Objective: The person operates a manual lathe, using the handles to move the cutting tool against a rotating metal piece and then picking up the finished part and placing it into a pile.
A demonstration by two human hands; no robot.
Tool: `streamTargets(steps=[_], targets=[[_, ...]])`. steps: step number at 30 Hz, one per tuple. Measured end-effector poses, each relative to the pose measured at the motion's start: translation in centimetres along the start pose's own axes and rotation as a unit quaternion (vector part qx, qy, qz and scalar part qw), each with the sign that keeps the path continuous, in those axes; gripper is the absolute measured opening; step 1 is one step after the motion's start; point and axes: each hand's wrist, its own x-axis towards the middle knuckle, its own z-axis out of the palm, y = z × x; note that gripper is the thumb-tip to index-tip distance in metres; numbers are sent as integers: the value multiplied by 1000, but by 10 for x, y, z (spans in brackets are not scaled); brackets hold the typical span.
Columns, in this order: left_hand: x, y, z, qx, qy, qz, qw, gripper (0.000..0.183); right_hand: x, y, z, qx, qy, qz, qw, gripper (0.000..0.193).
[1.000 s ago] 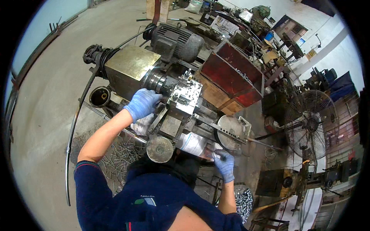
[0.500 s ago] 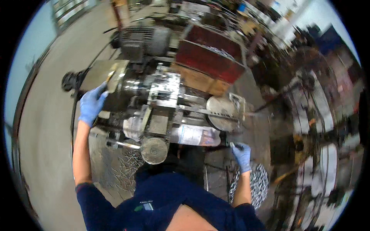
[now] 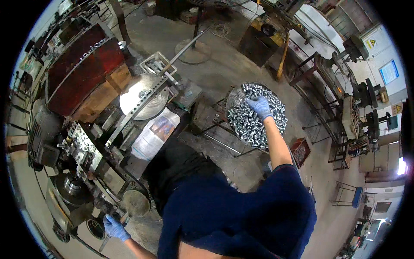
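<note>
My right hand (image 3: 260,105), in a blue glove, reaches out to the right into a round pan (image 3: 232,97) heaped with small shiny metal pieces (image 3: 250,126); its fingers curl down into the heap. My left hand (image 3: 114,227), also blue-gloved, is low at the left, closed around a dark lever (image 3: 105,244) at the front of a grimy metalworking machine (image 3: 82,151). A round handwheel (image 3: 136,202) sits just right of that hand. My dark blue top fills the lower middle.
On the machine lie a round metal disc (image 3: 142,97) and a printed paper sheet (image 3: 153,134). A red metal bin (image 3: 77,69) stands behind it. A fan's floor base (image 3: 194,47), a small red crate (image 3: 299,151) and workbenches with machines (image 3: 358,95) ring the concrete floor.
My head has turned to the right, so the machine now sits at the left. My right hand left the machine's side and went into the pan of pieces. My left hand dropped to the lever.
</note>
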Motion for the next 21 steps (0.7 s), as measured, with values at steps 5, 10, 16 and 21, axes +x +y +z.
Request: streamTargets(steps=[5,10,16,21], targets=[[-4,-4,-7,-1,27,22,999,35,3,-27,29,-195,-127,-83,969,59],[-4,13,-9,7,29,6,1000,34,10,-48,48,-315,-221,-60,921,66],[-6,17,-8,16,45,21,999,34,27,-48,47,-326,-248,-62,910,65],[-3,13,-6,4,30,16,999,33,29,-38,61,-304,-218,-49,926,65]])
